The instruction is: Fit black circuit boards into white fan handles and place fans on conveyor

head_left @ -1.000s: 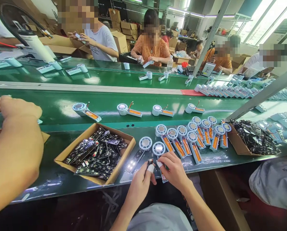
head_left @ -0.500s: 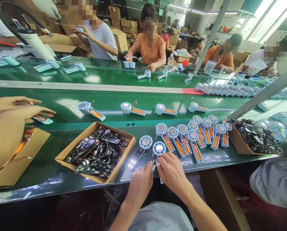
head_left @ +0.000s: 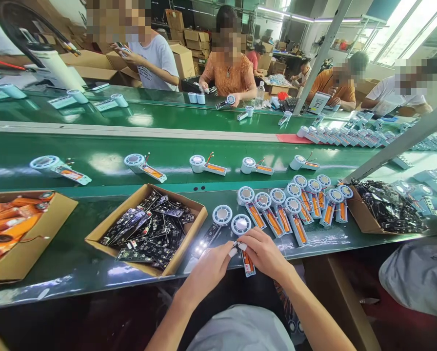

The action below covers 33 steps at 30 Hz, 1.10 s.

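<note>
My left hand (head_left: 214, 263) and my right hand (head_left: 264, 251) meet at the bench edge, fingertips pinched together over a handheld fan body (head_left: 241, 224). What they pinch is small and dark, too small to name. White coverings show on the fingertips. Below the fingers, the fan's handle with its orange battery (head_left: 248, 264) sticks out over the edge. Just left lies another fan body (head_left: 222, 215) with a black circuit board (head_left: 210, 235) along its handle. To the right, several fan bodies (head_left: 277, 197) with orange batteries and red wires lie in a cluster.
Left of my hands stands a carton (head_left: 184, 241) of black circuit boards, and farther left a carton (head_left: 63, 214) of orange batteries. Another carton (head_left: 367, 219) of boards is at right. Fan bodies (head_left: 141, 163) lie along the green belt (head_left: 105, 141). Co-workers (head_left: 228, 73) sit opposite.
The co-worker's hands at far left have withdrawn, leaving a fan body on the belt. Fans on the near belt have shifted right. My hands stay pinched; the orange battery below them now shows.
</note>
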Tool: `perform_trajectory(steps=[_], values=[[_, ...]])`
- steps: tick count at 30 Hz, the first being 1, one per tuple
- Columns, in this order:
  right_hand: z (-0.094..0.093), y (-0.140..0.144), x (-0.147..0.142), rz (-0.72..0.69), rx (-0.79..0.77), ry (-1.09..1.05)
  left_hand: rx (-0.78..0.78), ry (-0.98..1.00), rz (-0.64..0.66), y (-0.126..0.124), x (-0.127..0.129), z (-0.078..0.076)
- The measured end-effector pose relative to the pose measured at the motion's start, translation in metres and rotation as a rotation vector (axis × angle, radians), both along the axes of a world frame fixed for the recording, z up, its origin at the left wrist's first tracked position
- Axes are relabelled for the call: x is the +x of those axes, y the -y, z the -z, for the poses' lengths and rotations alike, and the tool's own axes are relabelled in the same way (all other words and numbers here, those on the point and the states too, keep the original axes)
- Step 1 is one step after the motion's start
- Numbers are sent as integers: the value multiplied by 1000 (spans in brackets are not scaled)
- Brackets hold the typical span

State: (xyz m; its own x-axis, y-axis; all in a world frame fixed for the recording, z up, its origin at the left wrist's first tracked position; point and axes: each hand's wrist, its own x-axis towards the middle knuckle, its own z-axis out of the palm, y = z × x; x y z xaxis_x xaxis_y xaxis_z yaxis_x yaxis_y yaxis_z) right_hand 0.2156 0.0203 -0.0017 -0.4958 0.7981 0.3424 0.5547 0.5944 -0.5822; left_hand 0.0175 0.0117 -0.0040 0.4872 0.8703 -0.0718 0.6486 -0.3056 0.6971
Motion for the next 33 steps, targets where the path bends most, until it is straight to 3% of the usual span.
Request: perform_trajectory(steps=[6, 11, 16, 22, 28, 33], values=[[-13, 10, 18, 131, -243, -223, -29, 112, -124, 9, 5, 6], [-16, 30, 35, 71, -296, -150, -137, 247, -263, 19, 10, 8], [-6, 24, 21, 158, -140, -292, -172, 393, -385, 19, 10, 9], [-2, 3, -9, 360, -336, -554, -147, 424, -443, 20, 11, 11], [-13, 2, -13, 75, -333, -365, -81, 403, -416, 24, 12, 3], [-10, 8, -8, 108, -207, -278, -142, 442, -450, 24, 13, -2]])
